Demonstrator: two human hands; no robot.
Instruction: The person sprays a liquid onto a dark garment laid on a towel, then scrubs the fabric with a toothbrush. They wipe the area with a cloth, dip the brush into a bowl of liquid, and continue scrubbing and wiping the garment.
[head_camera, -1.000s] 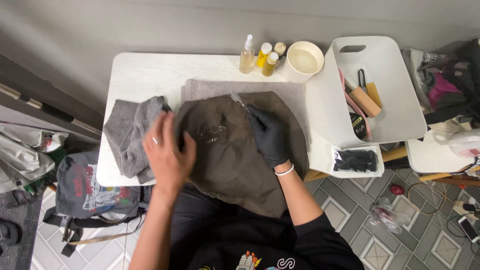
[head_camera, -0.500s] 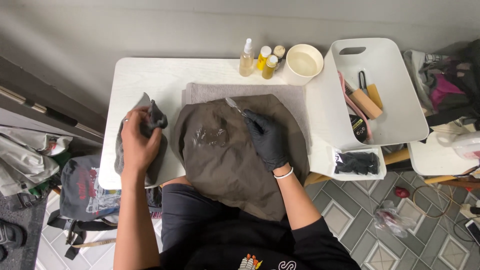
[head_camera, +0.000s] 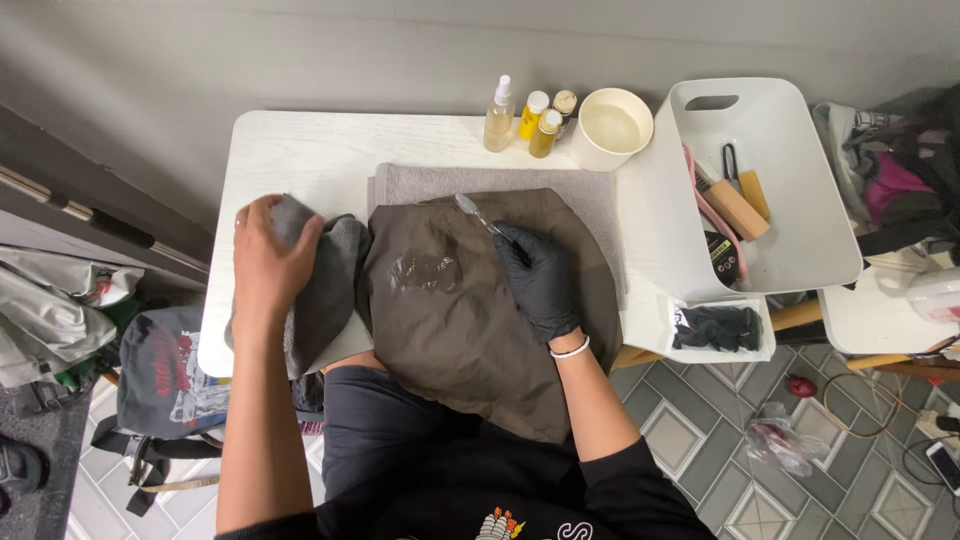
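White counter (head_camera: 300, 150), brown garment (head_camera: 470, 310) spread over a grey towel (head_camera: 590, 195).
Left hand (head_camera: 268, 262) has shifted off it, grip now closed on the grey cloth (head_camera: 325, 290); gloved right hand (head_camera: 540, 280) pinches a toothbrush (head_camera: 476, 213).

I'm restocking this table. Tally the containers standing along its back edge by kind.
Clear spray bottle: 1
Small yellow bottles: 2
Small bottle behind them, contents hidden: 1
White bowl: 1
Total: 5
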